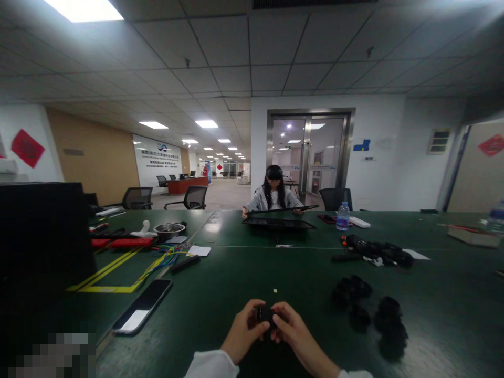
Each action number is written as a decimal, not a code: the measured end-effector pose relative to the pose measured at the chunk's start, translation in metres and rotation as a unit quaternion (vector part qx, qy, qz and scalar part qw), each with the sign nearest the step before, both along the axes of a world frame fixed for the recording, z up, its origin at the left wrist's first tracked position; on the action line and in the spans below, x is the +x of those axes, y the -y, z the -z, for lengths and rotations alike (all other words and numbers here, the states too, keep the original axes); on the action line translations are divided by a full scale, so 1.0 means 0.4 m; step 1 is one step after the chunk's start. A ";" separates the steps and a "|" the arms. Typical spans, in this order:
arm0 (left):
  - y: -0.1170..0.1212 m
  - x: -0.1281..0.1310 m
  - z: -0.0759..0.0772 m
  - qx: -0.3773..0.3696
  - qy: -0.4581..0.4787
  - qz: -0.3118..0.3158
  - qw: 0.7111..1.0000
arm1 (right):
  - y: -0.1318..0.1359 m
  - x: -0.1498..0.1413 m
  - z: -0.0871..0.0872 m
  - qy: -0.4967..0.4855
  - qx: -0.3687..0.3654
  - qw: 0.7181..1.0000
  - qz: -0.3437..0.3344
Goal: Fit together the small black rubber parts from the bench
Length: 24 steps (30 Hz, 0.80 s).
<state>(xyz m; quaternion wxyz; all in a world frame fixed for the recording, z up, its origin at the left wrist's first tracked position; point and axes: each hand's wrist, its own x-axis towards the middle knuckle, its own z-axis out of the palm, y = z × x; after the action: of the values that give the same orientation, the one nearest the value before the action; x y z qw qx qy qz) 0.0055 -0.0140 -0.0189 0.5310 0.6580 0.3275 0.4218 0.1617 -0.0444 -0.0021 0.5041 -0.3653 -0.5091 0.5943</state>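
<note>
Near the front of the green table, my left hand [244, 331] and my right hand [292, 328] pinch a small black part [265, 315] between them. Thumbs and fingertips of both hands close on it and cover much of its shape, so I cannot tell its exact kind. Just beyond my fingers lies a tiny pale square piece [275, 291]. To the right of my right hand, several dark, rounded black pieces [390, 325] rest in a loose group, blurred and hard to tell apart.
A phone [144, 307] lies on the left, near coloured wires [167, 257] and a metal bowl [169, 229]. Across the green table [236, 268], a person [271, 197] holds a flat black panel. A water bottle [343, 216] and black tangled items [378, 251] sit right.
</note>
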 end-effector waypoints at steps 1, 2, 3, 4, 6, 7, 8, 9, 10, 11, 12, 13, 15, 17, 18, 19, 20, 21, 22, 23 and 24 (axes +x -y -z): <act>-0.002 0.000 0.003 -0.002 -0.002 0.002 1.000 | 0.001 0.000 0.000 0.000 0.001 1.000 0.001; -0.004 -0.001 0.007 -0.003 -0.003 0.004 1.000 | 0.001 0.000 -0.001 0.000 0.002 1.000 0.001; -0.005 -0.001 0.009 -0.003 -0.003 0.007 1.000 | 0.001 0.000 0.000 0.000 0.001 1.000 0.002; -0.006 -0.002 0.011 -0.001 -0.002 0.012 1.000 | 0.000 0.000 0.001 0.000 0.000 1.000 0.002; -0.006 -0.003 0.012 0.002 0.004 0.023 1.000 | -0.003 0.000 0.006 -0.002 -0.002 1.000 0.005; -0.006 -0.004 0.012 0.004 0.009 0.029 1.000 | -0.006 0.000 0.009 -0.005 -0.002 1.000 0.009; -0.006 -0.004 0.011 0.005 0.013 0.034 0.999 | -0.009 0.000 0.012 -0.008 -0.001 1.000 0.015; -0.005 -0.004 0.009 0.005 0.018 0.038 0.999 | -0.011 -0.001 0.014 -0.010 -0.002 1.000 0.022; -0.004 -0.003 0.007 0.002 0.022 0.040 0.999 | -0.013 -0.001 0.015 -0.013 -0.005 1.000 0.026; -0.004 -0.002 0.006 -0.003 0.025 0.040 0.999 | -0.014 -0.002 0.015 -0.015 -0.009 0.999 0.029; -0.003 0.000 0.004 -0.009 0.027 0.038 0.999 | -0.014 -0.002 0.015 -0.016 -0.014 0.999 0.030; -0.003 0.001 0.002 -0.013 0.026 0.035 0.999 | -0.014 -0.003 0.014 -0.016 -0.019 0.999 0.029; -0.002 0.002 0.000 -0.019 0.016 0.029 0.999 | -0.011 -0.003 0.011 -0.015 -0.020 0.999 0.026; -0.002 0.001 -0.003 -0.016 0.000 0.021 1.000 | -0.008 -0.002 0.008 -0.011 -0.014 1.000 0.023; -0.001 0.000 -0.005 -0.011 -0.009 0.014 1.000 | -0.007 -0.001 0.007 -0.010 -0.012 1.000 0.020; -0.001 -0.001 -0.006 -0.006 -0.017 0.007 1.000 | -0.005 0.000 0.006 -0.008 -0.010 1.000 0.017; 0.000 -0.002 -0.008 0.000 -0.024 0.000 1.000 | -0.004 0.000 0.005 -0.007 -0.009 1.000 0.013; 0.000 -0.002 -0.009 0.006 -0.028 -0.007 1.000 | -0.003 0.001 0.005 -0.004 -0.008 1.000 0.009; 0.000 -0.003 -0.010 0.010 -0.028 -0.011 1.000 | -0.002 0.001 0.004 -0.002 -0.004 1.000 0.006; 0.000 -0.003 -0.010 0.012 -0.023 -0.013 1.000 | -0.002 0.001 0.004 0.001 0.001 1.000 0.005; 0.001 -0.003 -0.010 0.012 -0.017 -0.014 1.000 | -0.003 0.000 0.005 0.004 0.005 1.000 0.004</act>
<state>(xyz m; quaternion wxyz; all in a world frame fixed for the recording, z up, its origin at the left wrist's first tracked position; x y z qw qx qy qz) 0.0043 -0.0142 -0.0148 0.5117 0.6667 0.3406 0.4214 0.1618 -0.0434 -0.0042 0.5067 -0.3669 -0.5127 0.5880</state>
